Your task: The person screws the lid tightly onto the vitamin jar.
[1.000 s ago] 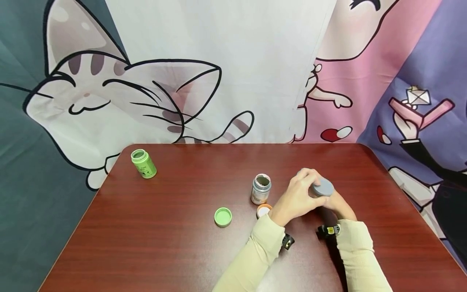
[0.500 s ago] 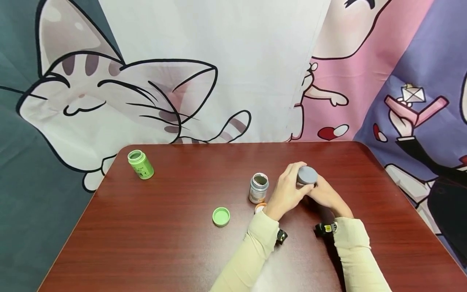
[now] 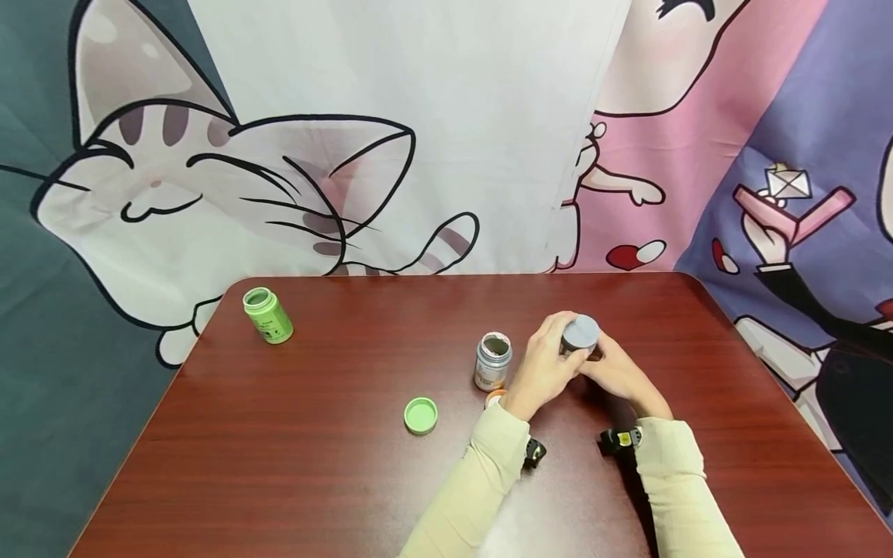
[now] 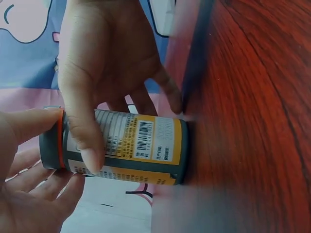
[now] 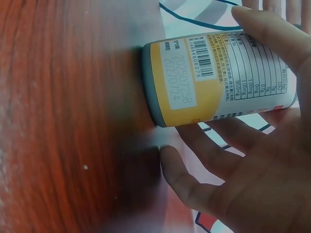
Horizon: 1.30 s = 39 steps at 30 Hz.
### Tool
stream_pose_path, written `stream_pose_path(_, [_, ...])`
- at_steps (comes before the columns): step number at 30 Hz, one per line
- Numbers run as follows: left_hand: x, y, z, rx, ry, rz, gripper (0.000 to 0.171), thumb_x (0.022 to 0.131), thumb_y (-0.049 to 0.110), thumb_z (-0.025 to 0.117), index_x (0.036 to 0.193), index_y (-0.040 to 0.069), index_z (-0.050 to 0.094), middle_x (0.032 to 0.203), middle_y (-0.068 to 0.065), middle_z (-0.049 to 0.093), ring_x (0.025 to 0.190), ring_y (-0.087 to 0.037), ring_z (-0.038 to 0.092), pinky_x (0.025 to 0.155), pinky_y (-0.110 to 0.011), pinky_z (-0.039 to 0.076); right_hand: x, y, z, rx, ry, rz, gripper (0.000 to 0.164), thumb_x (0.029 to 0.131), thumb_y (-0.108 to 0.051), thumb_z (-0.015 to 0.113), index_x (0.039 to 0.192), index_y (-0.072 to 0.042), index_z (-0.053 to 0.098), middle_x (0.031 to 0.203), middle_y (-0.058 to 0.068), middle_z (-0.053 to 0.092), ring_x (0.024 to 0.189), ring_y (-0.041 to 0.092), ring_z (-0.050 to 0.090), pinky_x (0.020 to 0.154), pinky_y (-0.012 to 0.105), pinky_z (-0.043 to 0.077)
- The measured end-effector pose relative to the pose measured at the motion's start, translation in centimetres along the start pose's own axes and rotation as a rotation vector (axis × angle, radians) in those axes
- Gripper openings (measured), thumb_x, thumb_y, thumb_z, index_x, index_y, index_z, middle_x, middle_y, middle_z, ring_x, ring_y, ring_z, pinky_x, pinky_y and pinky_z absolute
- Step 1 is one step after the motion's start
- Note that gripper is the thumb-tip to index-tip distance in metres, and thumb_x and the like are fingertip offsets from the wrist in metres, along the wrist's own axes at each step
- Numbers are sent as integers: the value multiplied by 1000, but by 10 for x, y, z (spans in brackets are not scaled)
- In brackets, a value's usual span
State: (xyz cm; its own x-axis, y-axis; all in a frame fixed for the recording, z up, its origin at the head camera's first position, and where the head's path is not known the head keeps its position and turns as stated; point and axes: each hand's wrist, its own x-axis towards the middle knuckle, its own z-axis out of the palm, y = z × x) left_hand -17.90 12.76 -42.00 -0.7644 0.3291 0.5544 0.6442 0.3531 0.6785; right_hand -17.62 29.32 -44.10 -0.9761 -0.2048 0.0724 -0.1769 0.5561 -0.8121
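A capped bottle (image 4: 146, 141) with a yellow and white label and a dark base stands upright at the right-centre of the table. Its grey lid (image 3: 581, 332) faces up in the head view. My left hand (image 3: 547, 364) grips that lid, thumb on one side and fingers on the other. Lower down, my right hand (image 3: 621, 376) holds the bottle's body, its thumb lying across the label in the left wrist view. The right wrist view shows the bottle's base at the tabletop, with the right fingers (image 5: 218, 150) partly behind the label.
Left of my hands stands an open grey bottle (image 3: 492, 363). An orange-rimmed lid (image 3: 494, 397) lies before it, partly hidden by my left wrist. A green lid (image 3: 421, 416) lies farther left, and an open green bottle (image 3: 268, 316) stands at the table's far left corner.
Both hands have moved left and away from me with the bottle, closer to the open grey bottle. Over the last half second they shift only slightly. The head view has also turned a little.
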Motion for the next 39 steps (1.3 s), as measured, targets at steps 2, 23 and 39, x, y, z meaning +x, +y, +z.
stream_pose_path(2, [0,0,1,-2,-4,-2,50,80,14,70,125,7,49,122,-5,53,108,-9,53,92,-15,37,-1,0,0,3,-1,7,58,83,-12,65,134,-4,38,123,12,50,104,14,47,86,18,37])
stream_pose_path(23, [-2,3,-2,289,-152,55,31,95,23,49,125,25,58,139,-5,40,114,-21,49,85,-35,46,-1,5,1,10,1,-23,55,83,-9,63,132,-3,39,123,12,49,100,10,48,81,16,40])
stream_pose_path(39, [1,-3,-2,208,-165,94,31,94,16,50,124,19,58,141,-6,37,118,-22,44,96,-28,39,1,-1,0,7,-2,-16,56,83,-8,63,133,-2,39,122,13,49,98,10,47,81,21,42])
